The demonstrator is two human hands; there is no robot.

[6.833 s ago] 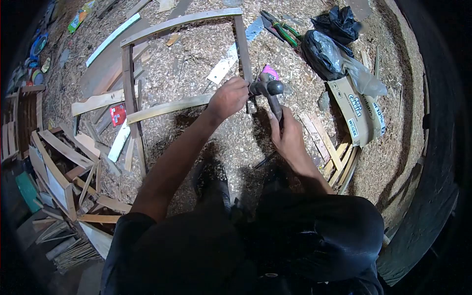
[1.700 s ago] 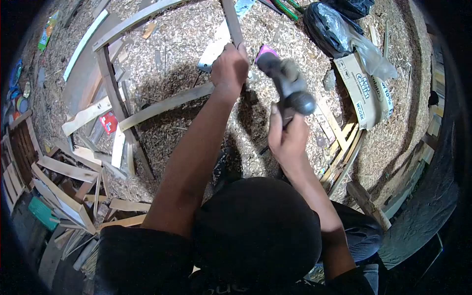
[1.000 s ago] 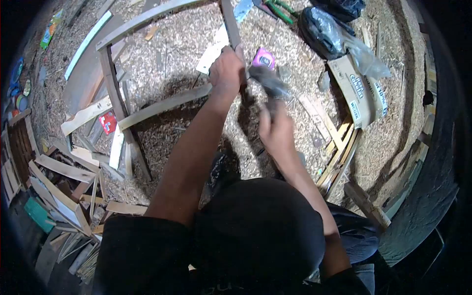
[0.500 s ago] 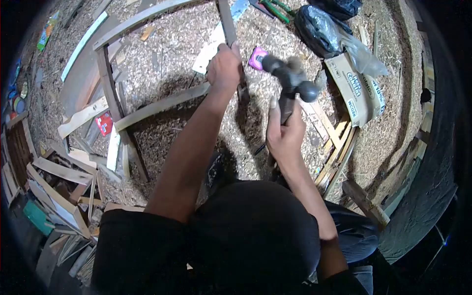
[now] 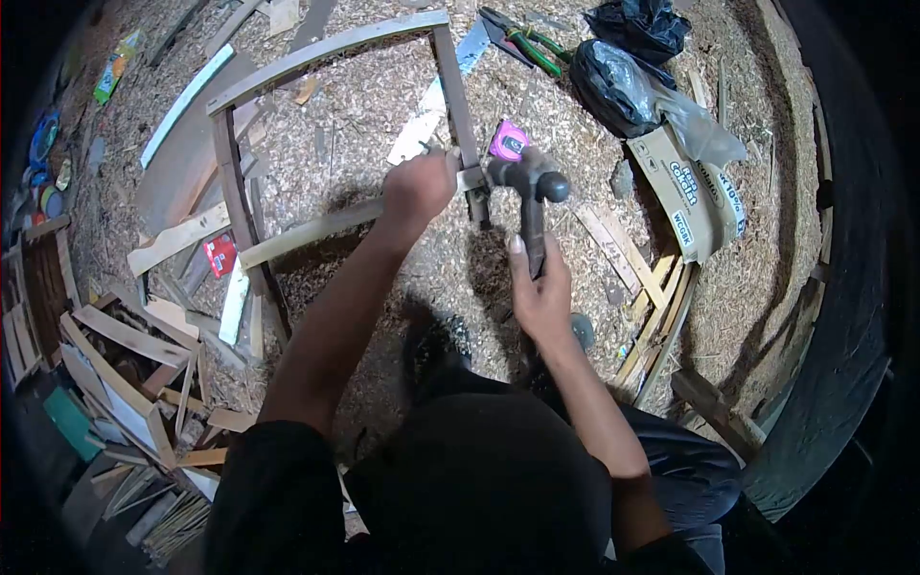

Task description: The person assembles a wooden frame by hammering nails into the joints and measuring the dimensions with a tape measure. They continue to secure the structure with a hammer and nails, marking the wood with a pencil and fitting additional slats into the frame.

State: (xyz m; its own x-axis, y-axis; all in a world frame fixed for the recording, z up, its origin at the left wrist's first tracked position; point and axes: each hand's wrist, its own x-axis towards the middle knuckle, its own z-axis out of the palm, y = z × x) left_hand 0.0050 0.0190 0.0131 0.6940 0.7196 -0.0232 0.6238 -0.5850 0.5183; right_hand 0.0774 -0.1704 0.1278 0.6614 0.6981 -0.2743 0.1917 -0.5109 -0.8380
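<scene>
A wooden frame (image 5: 331,226) of narrow slats rests on ground covered in shavings. At the right end of its lower crosspiece, my left hand (image 5: 420,189) is closed, fingers wrapped round the wood near the corner with the upright slat (image 5: 452,91). My right hand (image 5: 543,295) grips the handle of a dark hammer (image 5: 534,206). The hammer's head is raised just right of that corner, with a gap between it and my left hand. Beyond the hammer lies a pink tape measure (image 5: 509,141).
Green-handled pliers (image 5: 537,53) and black plastic bags (image 5: 618,86) are at the top. A cardboard box piece (image 5: 680,192) and loose strips (image 5: 628,254) lie to the right. Scrap wood (image 5: 125,335) is piled at the left, near a red packet (image 5: 220,255).
The hammer has moved left and slightly down, nearer the frame's corner. My left hand has shifted down and left, from the upright to the crosspiece's end. More of the frame's top shows.
</scene>
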